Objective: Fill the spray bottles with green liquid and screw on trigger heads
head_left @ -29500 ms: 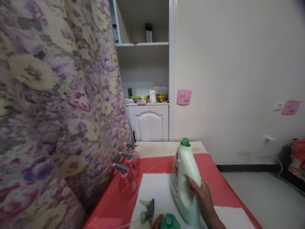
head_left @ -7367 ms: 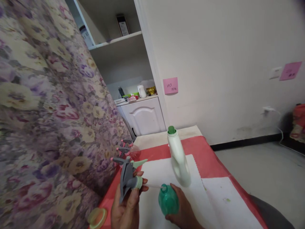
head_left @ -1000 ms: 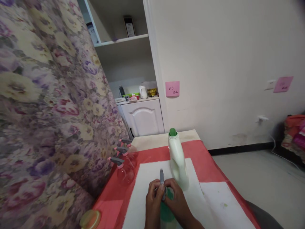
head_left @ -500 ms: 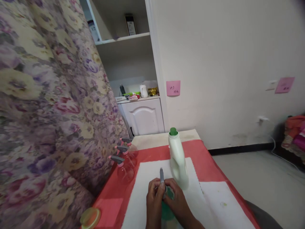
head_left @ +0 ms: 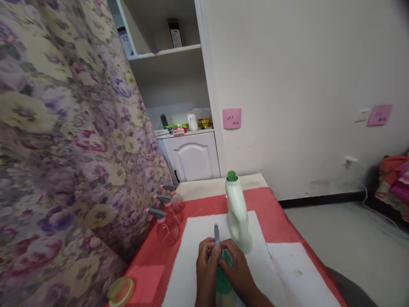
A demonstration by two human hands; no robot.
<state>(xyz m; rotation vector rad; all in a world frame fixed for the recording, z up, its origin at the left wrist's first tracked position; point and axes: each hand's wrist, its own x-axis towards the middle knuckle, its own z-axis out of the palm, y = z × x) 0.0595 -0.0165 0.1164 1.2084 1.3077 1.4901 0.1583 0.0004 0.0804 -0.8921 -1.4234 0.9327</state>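
Both hands meet over a small green spray bottle [head_left: 223, 279] at the table's near edge. My left hand [head_left: 207, 268] is closed around the grey trigger spray head [head_left: 217, 236], which sits on the bottle's neck. My right hand [head_left: 238, 275] wraps round the bottle's body. Just behind them a tall white detergent bottle [head_left: 237, 215] with a green spout stands upright on a white cloth [head_left: 194, 251].
The table [head_left: 277, 213] has a red cover. Three clear pink spray bottles [head_left: 166, 217] stand at its left, against a floral curtain [head_left: 64, 140]. A yellow-green lid [head_left: 120, 291] lies at the near left corner. A white cupboard [head_left: 193, 155] and wall are behind.
Over the last second, both hands have stayed on the green bottle and spray head with only slight shifts. Earlier, the spray head was held apart in my left hand.
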